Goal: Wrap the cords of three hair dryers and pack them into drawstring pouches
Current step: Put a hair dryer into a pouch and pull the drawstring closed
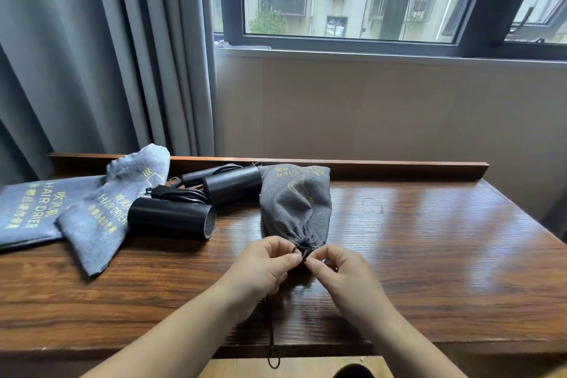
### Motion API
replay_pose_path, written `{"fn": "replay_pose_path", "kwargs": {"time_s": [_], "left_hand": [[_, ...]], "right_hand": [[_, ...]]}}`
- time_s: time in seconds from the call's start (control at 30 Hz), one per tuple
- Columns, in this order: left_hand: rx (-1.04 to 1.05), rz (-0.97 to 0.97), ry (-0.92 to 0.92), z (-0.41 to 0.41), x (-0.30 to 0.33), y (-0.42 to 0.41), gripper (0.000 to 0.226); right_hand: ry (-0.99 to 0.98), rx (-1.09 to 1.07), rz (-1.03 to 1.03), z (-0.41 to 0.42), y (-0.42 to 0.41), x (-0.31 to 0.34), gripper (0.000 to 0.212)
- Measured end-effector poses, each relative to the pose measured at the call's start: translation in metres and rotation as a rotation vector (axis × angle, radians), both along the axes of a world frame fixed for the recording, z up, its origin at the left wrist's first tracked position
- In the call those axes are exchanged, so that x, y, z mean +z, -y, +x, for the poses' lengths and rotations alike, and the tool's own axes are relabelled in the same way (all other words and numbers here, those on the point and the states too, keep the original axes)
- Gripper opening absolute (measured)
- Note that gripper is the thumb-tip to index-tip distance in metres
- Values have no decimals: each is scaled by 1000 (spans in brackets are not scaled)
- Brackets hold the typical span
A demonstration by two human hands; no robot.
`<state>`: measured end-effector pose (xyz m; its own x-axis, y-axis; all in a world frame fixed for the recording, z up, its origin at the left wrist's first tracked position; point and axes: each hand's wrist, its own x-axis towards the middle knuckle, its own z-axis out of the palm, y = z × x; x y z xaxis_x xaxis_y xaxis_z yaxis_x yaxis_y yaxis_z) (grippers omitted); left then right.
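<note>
head view: left hand [266, 258] and right hand [333, 264] pinch the cinched neck of a filled grey drawstring pouch [296, 202], probably gripping its cord [272, 344]; two black hair dryers [171, 219] lie left.

Two bare forearms reached up from the bottom of the view and converged near the middle of the desk's [429, 239] front half. The left hand [264, 264] was curled, thumb and forefinger pinched together at the fingertips. The right hand [340, 270] mirrored it, fingers bent, thumb and forefinger pinched. The two pinches nearly touched, both wrists raised slightly above the surface.
</note>
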<state>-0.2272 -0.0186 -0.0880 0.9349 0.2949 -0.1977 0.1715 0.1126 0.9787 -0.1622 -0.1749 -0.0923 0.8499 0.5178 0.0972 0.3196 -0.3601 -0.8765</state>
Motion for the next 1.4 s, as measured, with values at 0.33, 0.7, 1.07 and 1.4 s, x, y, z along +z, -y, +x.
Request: {"fn": "replay_pose_path", "kwargs": {"time_s": [0.33, 0.7, 1.07, 1.4], "left_hand": [[79, 455, 43, -1, -3, 1, 14], [94, 223, 28, -1, -1, 0, 24], [66, 175, 66, -2, 5, 4, 9], [20, 405, 45, 0, 1, -3, 20]], "right_hand": [[99, 35, -42, 7, 0, 17, 8], [50, 17, -65, 14, -9, 3, 7], [-44, -2, -45, 17, -11, -1, 14], [-418, 66, 95, 10, -9, 8, 19]]}}
